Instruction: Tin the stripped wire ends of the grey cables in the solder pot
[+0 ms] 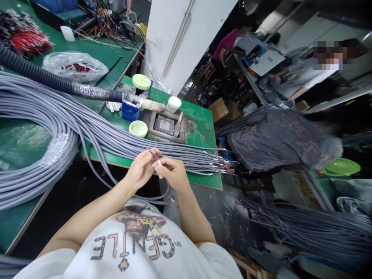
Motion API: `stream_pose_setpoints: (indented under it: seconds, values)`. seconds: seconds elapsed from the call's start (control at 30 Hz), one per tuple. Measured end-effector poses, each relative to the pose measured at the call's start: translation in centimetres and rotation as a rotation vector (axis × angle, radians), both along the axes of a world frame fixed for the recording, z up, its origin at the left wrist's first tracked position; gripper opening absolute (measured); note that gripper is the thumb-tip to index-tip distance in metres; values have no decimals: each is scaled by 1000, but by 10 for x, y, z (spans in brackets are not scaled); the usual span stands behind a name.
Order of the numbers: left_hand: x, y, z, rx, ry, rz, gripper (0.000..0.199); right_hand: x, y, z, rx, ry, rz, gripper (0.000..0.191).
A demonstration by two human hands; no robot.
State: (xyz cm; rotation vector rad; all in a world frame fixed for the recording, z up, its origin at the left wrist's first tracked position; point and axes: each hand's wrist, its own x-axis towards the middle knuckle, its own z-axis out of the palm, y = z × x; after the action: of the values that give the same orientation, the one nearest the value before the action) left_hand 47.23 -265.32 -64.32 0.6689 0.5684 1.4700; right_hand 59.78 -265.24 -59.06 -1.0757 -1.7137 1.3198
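Close in front of my chest, my left hand (142, 167) pinches the thin, dark and reddish wires (155, 156) at a cable end. Its fingertips almost meet those of my right hand (173, 173), whose thumb and forefinger close on the same cable end at a small white piece (159, 162). The fingers partly hide how the wires lie. Just beyond my hands, a thick bundle of grey cables (186, 157) runs across the green table (200, 120). Its stripped ends (225, 164), with red, white and dark wires, fan out near the table's right edge.
A solder pot (165, 126) with a scraper (178, 124) sits behind the bundle, under a hose nozzle (152, 105). Around it stand a pale green dish (138, 128) and a white cup (173, 104). Coiled cable (26, 193) lies left. Co-workers (281, 139) are at right.
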Motion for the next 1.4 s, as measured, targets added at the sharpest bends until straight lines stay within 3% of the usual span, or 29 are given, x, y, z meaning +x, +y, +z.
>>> stream_pose_setpoints:
  seconds: [0.07,0.17,0.23,0.33,0.43,0.53,0.63,0.73,0.83,0.93,1.1,1.27,1.4]
  values:
    - [-5,1,-2,11,23,-12,32,2,-6,-2,-16,-82,104,23]
    - [-5,1,-4,-14,7,-179,37,1,-12,-4,72,-158,142,26]
    - [-1,-1,-5,-46,-39,-298,39,-1,-14,-6,163,-185,107,22]
    - [4,-7,-9,-90,-155,-364,35,-3,-15,-10,296,-266,-33,21]
    - [4,-13,-14,-95,-218,-327,39,0,-15,-12,396,-377,-144,23]
    - [0,-17,-19,-84,-141,-213,33,7,-16,-7,468,-483,-54,22]
    - [-3,-18,-20,-38,31,-119,27,15,-15,10,571,-576,-10,15]
    - [-4,-18,-20,28,206,-123,30,15,-13,30,680,-582,-101,14]
    - [-2,-19,-19,113,305,-117,31,7,-8,39,738,-596,-42,15]
    - [-1,-21,-16,169,348,-114,29,-2,-2,37,730,-576,-11,13]
    - [-4,-22,-14,186,333,-106,25,-8,0,27,623,-389,-98,8]
    - [-4,-21,-25,76,219,-161,30,-6,-5,17,638,-258,-211,12]
    - [-4,-20,-27,-97,-29,-204,32,4,-3,13,720,-220,-215,9]
